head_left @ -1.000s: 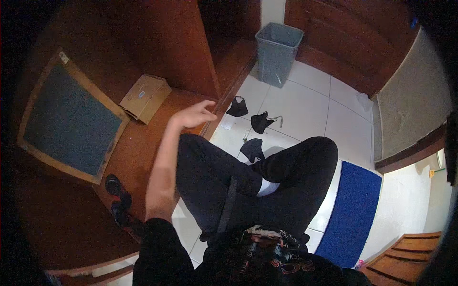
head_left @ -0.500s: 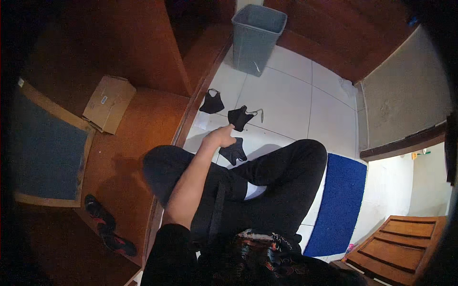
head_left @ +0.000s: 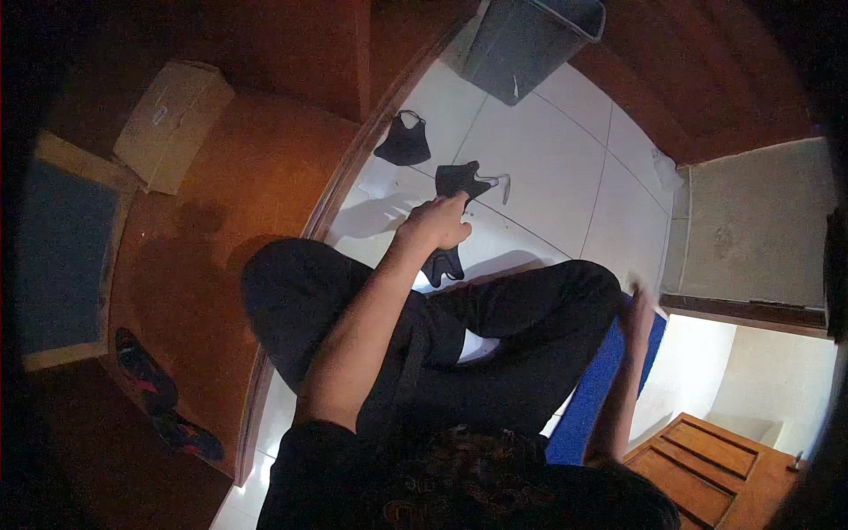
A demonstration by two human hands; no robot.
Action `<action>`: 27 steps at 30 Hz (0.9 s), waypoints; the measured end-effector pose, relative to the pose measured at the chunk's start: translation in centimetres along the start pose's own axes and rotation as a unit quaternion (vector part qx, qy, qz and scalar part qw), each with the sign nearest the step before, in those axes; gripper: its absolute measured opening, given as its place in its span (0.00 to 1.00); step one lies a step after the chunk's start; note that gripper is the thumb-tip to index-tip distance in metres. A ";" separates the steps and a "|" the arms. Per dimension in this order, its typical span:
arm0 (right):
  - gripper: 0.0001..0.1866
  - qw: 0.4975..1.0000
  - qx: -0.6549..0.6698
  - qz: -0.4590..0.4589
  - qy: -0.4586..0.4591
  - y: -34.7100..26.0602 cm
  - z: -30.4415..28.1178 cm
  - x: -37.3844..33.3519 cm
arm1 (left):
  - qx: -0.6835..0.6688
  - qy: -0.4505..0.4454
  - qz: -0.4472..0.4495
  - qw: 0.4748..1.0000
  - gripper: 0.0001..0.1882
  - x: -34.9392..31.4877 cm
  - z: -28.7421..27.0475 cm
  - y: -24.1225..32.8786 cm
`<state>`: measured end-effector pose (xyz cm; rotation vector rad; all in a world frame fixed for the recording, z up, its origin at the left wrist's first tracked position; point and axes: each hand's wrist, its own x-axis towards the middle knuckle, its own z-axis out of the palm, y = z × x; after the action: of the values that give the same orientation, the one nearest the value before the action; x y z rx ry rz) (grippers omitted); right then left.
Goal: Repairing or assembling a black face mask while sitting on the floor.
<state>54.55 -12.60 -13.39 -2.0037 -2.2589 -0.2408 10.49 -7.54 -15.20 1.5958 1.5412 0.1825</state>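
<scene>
Three black cloth face masks lie on the white tiled floor ahead of my crossed legs. My left hand (head_left: pixel 437 221) reaches over them, fingers stretched forward and thumb apart. Its fingertips overlap the lower edge of the middle mask (head_left: pixel 457 179); whether they touch it I cannot tell. Partly hidden under that hand is the nearest mask (head_left: pixel 446 263). The far left mask (head_left: pixel 403 144) lies apart, its ear loop upward. Out beside my right knee, above the blue mat (head_left: pixel 579 415), is my right hand (head_left: pixel 638 314), its fingers smeared by motion.
A grey bin (head_left: pixel 530 49) stands at the far end. On the wooden ledge to the left are a flattened cardboard box (head_left: pixel 172 124), dark shoes (head_left: pixel 163 397) and a framed dark panel (head_left: pixel 66 256). A wooden door (head_left: pixel 715 468) is at the lower right.
My left hand has moved right and forward, toward the middle mask, its thumb now apart. My right hand has come into view beside the right knee. The whole view has shifted and tilted.
</scene>
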 end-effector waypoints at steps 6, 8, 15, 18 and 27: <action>0.22 0.914 0.382 -0.131 -0.043 -18.9 3.4 16.8 | 0.002 -0.026 0.016 1.000 0.32 1.7 0.9 0.6; 0.24 0.943 0.230 -0.228 -0.078 -21.5 8.4 16.8 | 0.004 -0.038 0.011 0.999 0.33 1.8 0.8 1.5; 0.22 0.956 0.169 -0.207 -0.124 -25.2 11.5 14.9 | 0.010 -0.030 -0.003 0.999 0.33 1.8 0.2 0.1; 0.20 0.936 0.208 -0.181 -0.221 -23.8 13.3 15.6 | 0.035 0.041 0.031 0.998 0.34 2.8 1.9 -0.9; 0.12 0.749 0.610 -0.074 -0.246 -23.9 8.6 14.2 | -0.197 0.123 0.003 0.973 0.26 3.3 1.6 -1.0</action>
<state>29.33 0.20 -20.23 -1.1543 -1.8153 1.5015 11.50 -5.61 -18.36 1.2956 1.5656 0.6697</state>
